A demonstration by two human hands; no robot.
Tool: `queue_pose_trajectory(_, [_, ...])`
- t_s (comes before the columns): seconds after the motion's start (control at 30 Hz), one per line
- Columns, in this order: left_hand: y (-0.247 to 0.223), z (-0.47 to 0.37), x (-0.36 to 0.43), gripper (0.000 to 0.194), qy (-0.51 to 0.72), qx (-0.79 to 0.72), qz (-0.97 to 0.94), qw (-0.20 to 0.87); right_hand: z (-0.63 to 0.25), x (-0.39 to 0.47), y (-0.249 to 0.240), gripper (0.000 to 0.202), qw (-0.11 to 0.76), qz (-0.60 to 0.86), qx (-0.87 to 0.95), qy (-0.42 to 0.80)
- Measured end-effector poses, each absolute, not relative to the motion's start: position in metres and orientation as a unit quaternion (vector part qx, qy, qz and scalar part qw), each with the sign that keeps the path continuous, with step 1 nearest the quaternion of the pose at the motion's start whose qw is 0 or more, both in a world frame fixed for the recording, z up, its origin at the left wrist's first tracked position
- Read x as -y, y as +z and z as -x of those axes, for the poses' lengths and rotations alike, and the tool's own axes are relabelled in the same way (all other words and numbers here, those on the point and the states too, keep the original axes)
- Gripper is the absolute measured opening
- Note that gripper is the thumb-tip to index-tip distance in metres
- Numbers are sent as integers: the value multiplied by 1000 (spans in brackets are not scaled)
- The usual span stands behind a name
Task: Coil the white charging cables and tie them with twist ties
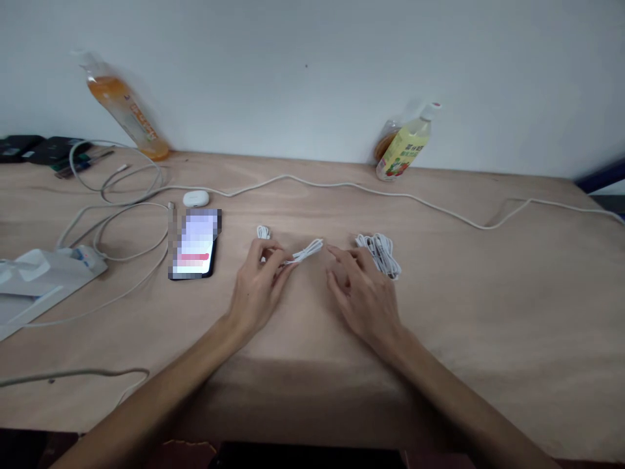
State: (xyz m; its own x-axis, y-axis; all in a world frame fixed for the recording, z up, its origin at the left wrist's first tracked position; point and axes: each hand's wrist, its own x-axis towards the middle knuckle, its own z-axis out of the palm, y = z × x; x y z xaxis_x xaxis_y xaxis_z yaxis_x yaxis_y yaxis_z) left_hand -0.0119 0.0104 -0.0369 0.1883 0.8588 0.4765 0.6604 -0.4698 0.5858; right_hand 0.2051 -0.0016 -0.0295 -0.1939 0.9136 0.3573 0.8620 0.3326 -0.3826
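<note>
- The phone (195, 244) lies screen up, a white earbud case (196, 198) just beyond it.
- Right of the phone is the person's left hand (254, 283), a small cable coil (263, 232) partly hidden beyond its fingers.
- Farther right of the phone, a folded white cable (309, 249) is pinched between that hand's thumb and fingers.
- Next rightward from the phone, the right hand (364, 290) holds thumb and forefinger apart.
- Farthest right of the phone lies a cable heap (387, 254).

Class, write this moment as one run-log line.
left hand: pinching white cable bundle; right hand: open, near bundle's end; cable pile: beside right hand; phone: screen lit
</note>
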Motion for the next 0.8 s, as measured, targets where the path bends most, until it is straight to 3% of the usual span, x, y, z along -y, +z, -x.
queue_pose_trajectory(0.23, [-26,11,-8,16,406,-436,-772,222,-216,-9,-34,39,366,534,715,266])
queue_pose_trajectory(0.5, [-17,2,-7,9,485,-432,-614,449,-211,-8,-28,35,357,465,530,613])
queue_pose_trajectory(0.67, [-20,-2,-9,49,500,-442,-504,548,-202,-1,-32,29,415,406,446,681])
queue_pose_trajectory(0.8, [-23,-6,-9,46,441,-432,-468,632,-198,2,-36,27,444,403,439,669])
